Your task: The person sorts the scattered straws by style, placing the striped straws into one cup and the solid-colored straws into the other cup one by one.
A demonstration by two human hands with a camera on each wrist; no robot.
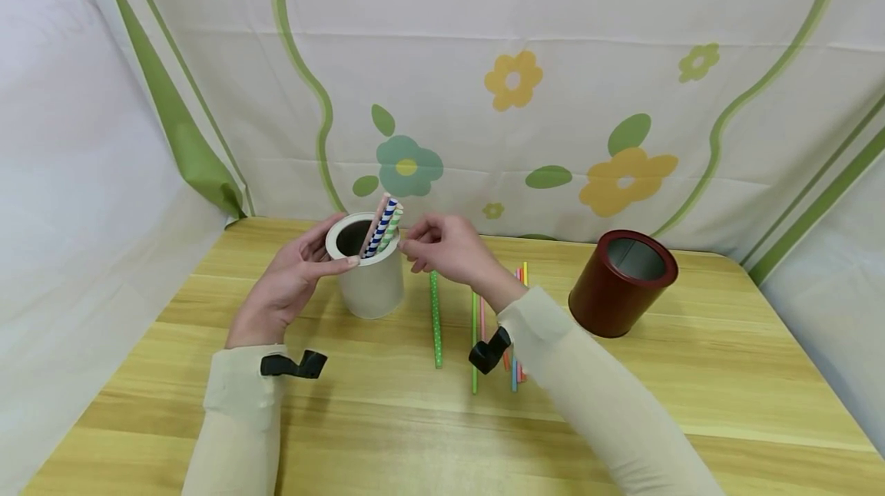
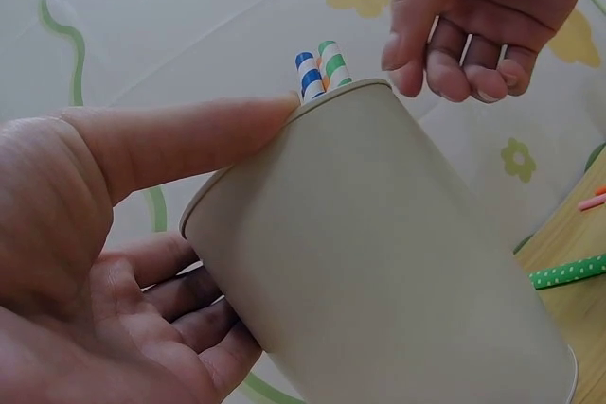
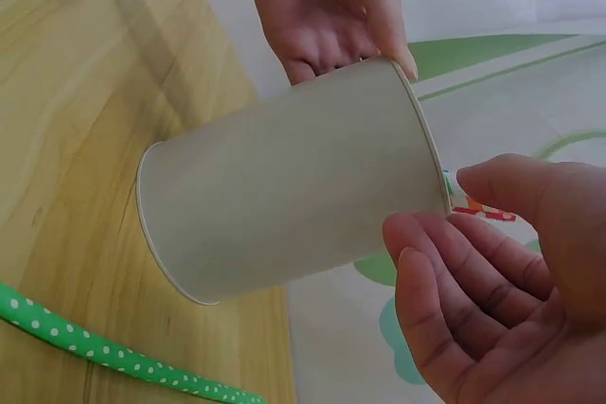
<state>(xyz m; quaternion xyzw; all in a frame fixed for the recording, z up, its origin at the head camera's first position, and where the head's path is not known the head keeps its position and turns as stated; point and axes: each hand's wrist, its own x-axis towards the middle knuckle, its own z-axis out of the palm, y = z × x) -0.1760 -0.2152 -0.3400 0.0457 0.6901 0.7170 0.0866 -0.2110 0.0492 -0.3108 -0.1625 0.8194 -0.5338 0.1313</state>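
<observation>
My left hand [image 1: 286, 277] grips an off-white can [image 1: 373, 289] on the table, thumb laid over its rim and fingers round the far side. Several paper straws lean inside it: a blue-striped straw [image 1: 381, 229], a green-striped straw [image 1: 392, 230] and a pale pink straw [image 1: 372, 229]. Beside the can's right rim hovers my right hand [image 1: 449, 246], fingers loosely bent, with nothing seen between thumb and fingers. In the right wrist view its fingertips [image 3: 405, 267] are close to the rim; whether they touch cannot be told. A green dotted straw [image 1: 435, 319] lies right of the can.
A dark red can [image 1: 615, 289] stands open-topped at the right. Between the cans lie a thin light-green straw [image 1: 474, 358] and several pink, blue and yellow straws, partly hidden under the right forearm. A flowered curtain [image 1: 442, 97] hangs behind the wooden table [image 1: 387, 427].
</observation>
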